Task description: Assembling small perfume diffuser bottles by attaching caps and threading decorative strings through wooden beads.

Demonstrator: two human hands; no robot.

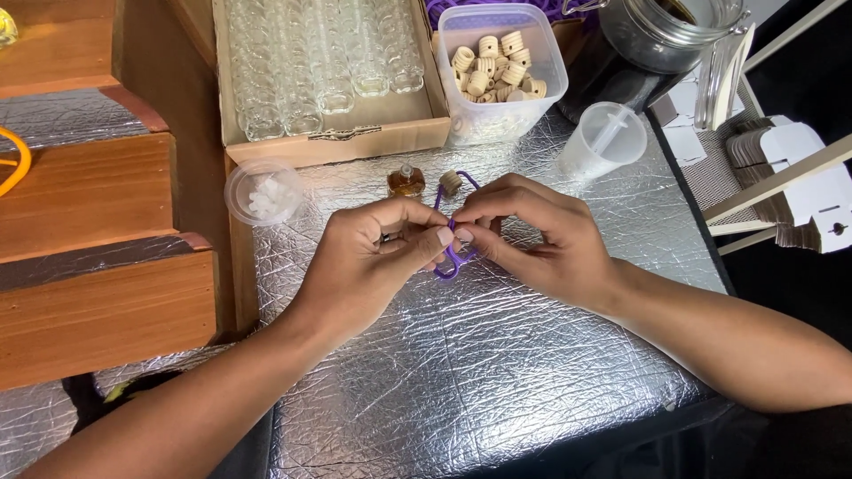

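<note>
2 hands pinching a purple cord over a foil-covered table

The left hand (pixel 377 253) and right hand (pixel 532 235) meet fingertip to fingertip, both pinching a purple cord (pixel 451 259) just above the silver table (pixel 461 355); its loop runs back to a wooden cap (pixel 451 182) lying beside a small amber bottle (pixel 406 181) (upright); behind stand a tub of wooden caps (pixel 497 71) and a box of clear bottles (pixel 328 66).

Foil-covered table (pixel 497 355) bears small amber bottle (pixel 406 182).
</note>
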